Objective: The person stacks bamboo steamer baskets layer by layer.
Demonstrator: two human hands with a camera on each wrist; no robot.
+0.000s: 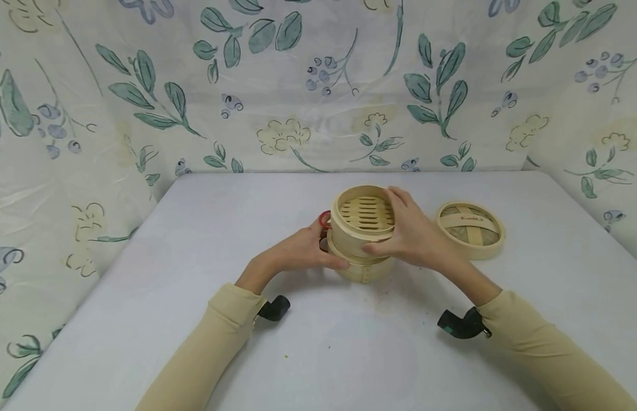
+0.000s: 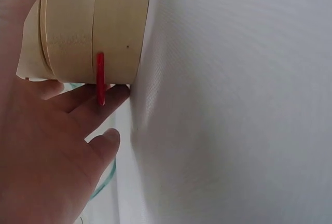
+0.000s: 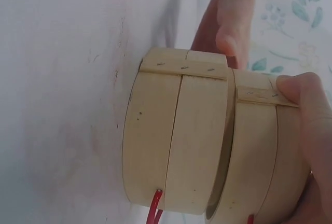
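Two round bamboo steamer baskets stand stacked near the table's middle. My right hand [image 1: 418, 234] grips the upper steamer basket [image 1: 349, 238] by its right side, thumb on the front wall and fingers at the far rim. Its slatted floor shows from above. The lower steamer basket [image 1: 367, 273] rests on the table, with my left hand [image 1: 303, 249] holding its left side, thumb in front. In the right wrist view a narrow wedge of a gap separates the upper basket [image 3: 259, 146] from the lower one [image 3: 174, 136], so they sit slightly askew. A red loop [image 2: 100, 79] hangs from the lower wall.
A round bamboo lid [image 1: 472, 228] with a woven top and a strap handle lies to the right, behind my right forearm. The white table [image 1: 195, 228] meets floral cloth [image 1: 277, 103] at the back and sides. Black wrist cameras [image 1: 459, 323] hang beneath both sleeves.
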